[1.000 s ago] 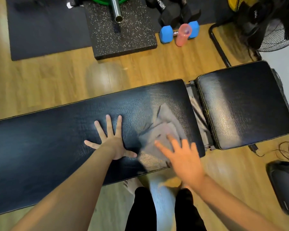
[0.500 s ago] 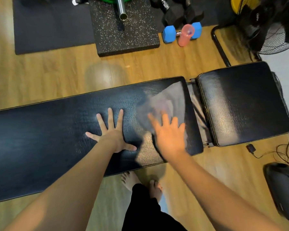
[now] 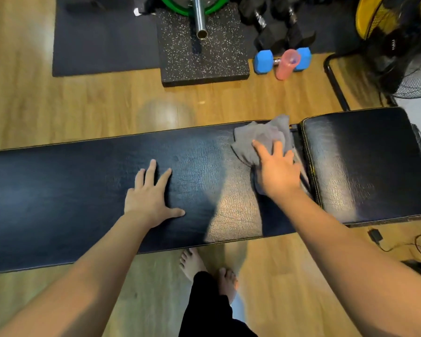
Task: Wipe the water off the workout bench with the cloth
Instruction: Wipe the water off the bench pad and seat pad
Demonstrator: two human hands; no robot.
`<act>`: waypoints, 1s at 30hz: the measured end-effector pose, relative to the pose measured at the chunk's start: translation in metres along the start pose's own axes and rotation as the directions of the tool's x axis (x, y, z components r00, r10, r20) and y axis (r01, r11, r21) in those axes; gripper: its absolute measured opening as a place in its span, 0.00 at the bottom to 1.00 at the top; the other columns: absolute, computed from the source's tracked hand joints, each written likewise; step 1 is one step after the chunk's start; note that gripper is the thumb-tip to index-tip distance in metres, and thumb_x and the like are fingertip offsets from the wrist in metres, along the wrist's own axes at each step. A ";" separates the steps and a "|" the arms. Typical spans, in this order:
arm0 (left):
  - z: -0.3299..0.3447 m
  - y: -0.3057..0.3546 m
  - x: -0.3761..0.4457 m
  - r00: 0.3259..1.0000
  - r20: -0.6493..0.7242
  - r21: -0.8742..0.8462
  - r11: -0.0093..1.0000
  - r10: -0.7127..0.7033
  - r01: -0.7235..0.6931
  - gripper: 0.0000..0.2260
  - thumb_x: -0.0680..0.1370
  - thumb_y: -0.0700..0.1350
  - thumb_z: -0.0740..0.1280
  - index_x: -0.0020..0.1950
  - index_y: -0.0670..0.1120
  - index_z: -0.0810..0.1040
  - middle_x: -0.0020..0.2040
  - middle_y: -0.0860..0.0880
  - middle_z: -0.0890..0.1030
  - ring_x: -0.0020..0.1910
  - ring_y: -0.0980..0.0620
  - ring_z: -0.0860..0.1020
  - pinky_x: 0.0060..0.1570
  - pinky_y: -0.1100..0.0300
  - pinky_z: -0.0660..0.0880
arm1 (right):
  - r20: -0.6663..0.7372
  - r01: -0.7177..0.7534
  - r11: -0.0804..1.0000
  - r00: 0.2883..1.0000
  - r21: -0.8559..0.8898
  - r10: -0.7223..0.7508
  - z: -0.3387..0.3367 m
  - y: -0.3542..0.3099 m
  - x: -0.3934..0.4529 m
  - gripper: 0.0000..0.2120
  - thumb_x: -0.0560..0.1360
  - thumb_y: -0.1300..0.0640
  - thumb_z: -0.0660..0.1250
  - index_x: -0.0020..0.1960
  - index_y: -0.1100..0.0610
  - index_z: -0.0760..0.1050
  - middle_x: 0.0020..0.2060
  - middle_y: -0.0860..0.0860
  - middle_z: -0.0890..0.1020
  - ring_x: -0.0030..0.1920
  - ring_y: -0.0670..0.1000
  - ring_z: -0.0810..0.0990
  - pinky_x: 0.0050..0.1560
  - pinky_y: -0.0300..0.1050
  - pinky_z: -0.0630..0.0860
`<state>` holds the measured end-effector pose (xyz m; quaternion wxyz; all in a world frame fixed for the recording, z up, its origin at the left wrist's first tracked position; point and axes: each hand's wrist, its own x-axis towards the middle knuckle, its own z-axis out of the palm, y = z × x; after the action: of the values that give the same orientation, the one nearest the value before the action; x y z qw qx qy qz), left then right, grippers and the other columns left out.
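A black padded workout bench [image 3: 58, 190] runs across the view, its long pad on the left and a shorter seat pad [image 3: 365, 161] on the right. A crumpled grey cloth [image 3: 258, 137] lies at the far right corner of the long pad, by the gap between the pads. My right hand [image 3: 277, 171] presses flat on the cloth, fingers spread over it. My left hand [image 3: 151, 198] rests flat and open on the middle of the long pad, holding nothing. The leather shines under the light; I cannot make out water drops.
Beyond the bench lie a speckled rubber block [image 3: 204, 49] with a barbell end [image 3: 199, 15], black dumbbells [image 3: 277, 27], a blue dumbbell [image 3: 265, 60] and a pink bottle [image 3: 287, 64]. A fan [image 3: 411, 69] stands at the far right. Cables [image 3: 399, 244] trail by the seat. My bare feet [image 3: 204, 268] stand on wooden floor.
My right hand has pushed the cloth away from me, from the near edge to the far right corner of the long pad. My left hand has stayed planted.
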<state>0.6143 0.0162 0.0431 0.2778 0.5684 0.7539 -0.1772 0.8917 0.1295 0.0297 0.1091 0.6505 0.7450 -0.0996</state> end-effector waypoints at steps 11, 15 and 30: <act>0.011 -0.026 0.000 0.986 0.014 -0.127 0.978 -0.165 0.165 0.55 0.64 0.69 0.74 0.78 0.65 0.39 0.80 0.56 0.36 0.80 0.47 0.39 0.69 0.37 0.64 | -0.007 0.498 0.857 0.864 -0.132 -0.504 0.045 -0.072 -0.110 0.33 0.70 0.59 0.58 0.74 0.42 0.62 0.72 0.59 0.67 0.47 0.59 0.72 0.46 0.56 0.68; 0.014 -0.029 0.003 0.988 0.000 -0.141 0.978 -0.155 0.154 0.55 0.64 0.69 0.74 0.78 0.66 0.39 0.80 0.56 0.35 0.80 0.46 0.39 0.70 0.37 0.63 | 0.003 0.605 0.780 0.791 -0.163 -0.612 0.051 -0.046 -0.129 0.37 0.67 0.57 0.69 0.73 0.41 0.65 0.70 0.56 0.72 0.46 0.59 0.73 0.44 0.55 0.71; 0.017 -0.034 0.006 0.996 0.038 -0.109 0.990 -0.081 0.085 0.53 0.68 0.68 0.71 0.79 0.62 0.36 0.80 0.51 0.32 0.79 0.40 0.37 0.72 0.35 0.60 | -0.108 -0.014 1.000 0.994 -0.020 0.011 0.019 -0.136 -0.023 0.31 0.77 0.57 0.61 0.77 0.42 0.56 0.71 0.57 0.64 0.57 0.62 0.69 0.50 0.58 0.67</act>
<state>0.5839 0.0006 0.0244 0.3139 0.5172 0.7807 -0.1562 0.7606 0.0844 0.0191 0.0760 0.6584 0.7467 -0.0559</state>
